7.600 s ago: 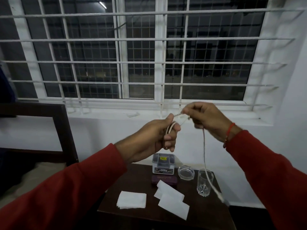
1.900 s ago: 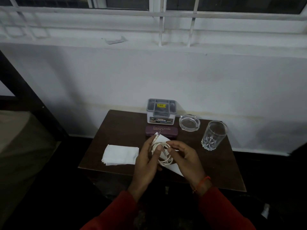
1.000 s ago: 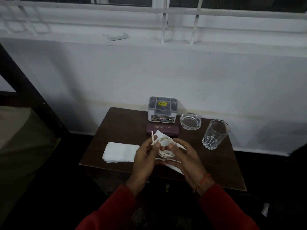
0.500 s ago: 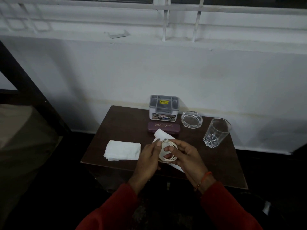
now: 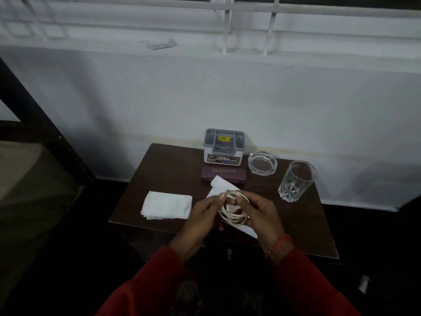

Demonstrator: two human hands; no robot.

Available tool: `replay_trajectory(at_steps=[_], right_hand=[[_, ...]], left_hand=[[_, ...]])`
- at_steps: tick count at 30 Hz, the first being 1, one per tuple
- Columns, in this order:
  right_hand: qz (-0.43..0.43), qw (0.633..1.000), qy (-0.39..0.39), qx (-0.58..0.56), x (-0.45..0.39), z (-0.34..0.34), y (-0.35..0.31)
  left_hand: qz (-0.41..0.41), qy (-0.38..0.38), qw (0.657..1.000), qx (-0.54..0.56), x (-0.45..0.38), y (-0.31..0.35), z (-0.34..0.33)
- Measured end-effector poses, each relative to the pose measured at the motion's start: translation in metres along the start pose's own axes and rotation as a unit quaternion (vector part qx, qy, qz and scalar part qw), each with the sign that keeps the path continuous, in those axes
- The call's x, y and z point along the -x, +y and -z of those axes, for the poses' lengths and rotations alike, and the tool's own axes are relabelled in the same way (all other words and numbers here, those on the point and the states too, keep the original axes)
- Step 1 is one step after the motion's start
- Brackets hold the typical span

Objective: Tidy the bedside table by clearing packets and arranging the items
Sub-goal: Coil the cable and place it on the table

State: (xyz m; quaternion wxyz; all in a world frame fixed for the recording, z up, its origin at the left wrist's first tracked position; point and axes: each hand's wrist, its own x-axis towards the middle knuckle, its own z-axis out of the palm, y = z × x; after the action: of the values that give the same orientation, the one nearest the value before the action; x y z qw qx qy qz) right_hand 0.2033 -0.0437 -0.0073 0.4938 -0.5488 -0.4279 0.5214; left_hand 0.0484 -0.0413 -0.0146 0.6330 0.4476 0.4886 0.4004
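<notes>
Holding the coiled white cable (image 5: 232, 209) between both hands, left hand (image 5: 205, 215) and right hand (image 5: 259, 213) pinch opposite sides; it hovers over the tabletop (image 5: 173, 169) front, equally near each, above white papers (image 5: 222, 184).

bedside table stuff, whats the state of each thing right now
cable: coiled, held by left hand and right hand
glass: upright, empty
ashtray: empty
case: closed, flat
box: upright
tissues: stacked flat
</notes>
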Motion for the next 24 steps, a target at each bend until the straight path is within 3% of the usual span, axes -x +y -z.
replay_trajectory(at_steps=[4,7,12,24], right_hand=[[-0.042,0.998,-0.016,-0.046,0.001,-0.001,0.000],[-0.050,0.997,0.005,-0.067,-0.002,0.000,0.002],[-0.022,0.997,0.060,-0.037,-0.007,0.003,0.005],[0.023,0.993,0.083,0.075,-0.011,0.003,0.014]], left_hand=[[0.037,0.023,0.993,0.111,0.000,0.001,-0.002],[0.058,0.036,0.990,0.121,0.000,0.002,-0.001],[0.101,-0.041,0.989,0.098,0.002,-0.002,-0.005],[-0.016,0.033,0.991,0.128,-0.007,-0.015,-0.009]])
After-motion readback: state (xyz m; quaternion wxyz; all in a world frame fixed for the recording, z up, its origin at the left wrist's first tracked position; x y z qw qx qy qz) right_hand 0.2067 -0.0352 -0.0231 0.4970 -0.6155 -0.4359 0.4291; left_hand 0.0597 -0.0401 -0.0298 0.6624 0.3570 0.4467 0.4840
